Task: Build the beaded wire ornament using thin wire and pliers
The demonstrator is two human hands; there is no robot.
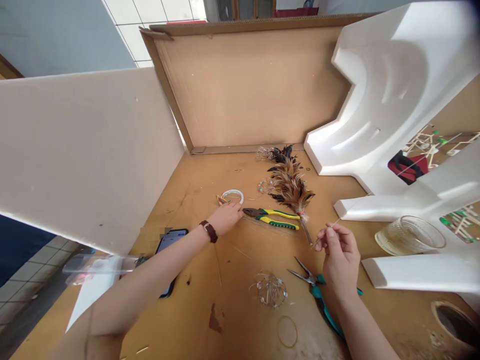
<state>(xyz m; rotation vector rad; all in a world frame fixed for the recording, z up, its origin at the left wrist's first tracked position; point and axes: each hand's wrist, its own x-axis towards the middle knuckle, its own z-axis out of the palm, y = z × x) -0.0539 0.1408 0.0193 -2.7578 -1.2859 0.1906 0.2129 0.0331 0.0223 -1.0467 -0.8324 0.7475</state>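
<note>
While the left hand [225,218] lies open beside the pliers [272,218], the right hand's [339,252] grip pinches a thin stick [327,231] (tip upward)

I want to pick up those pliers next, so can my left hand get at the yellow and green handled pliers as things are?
Probably yes: the left hand lies beside the yellow and green handled pliers, nothing between.
</note>
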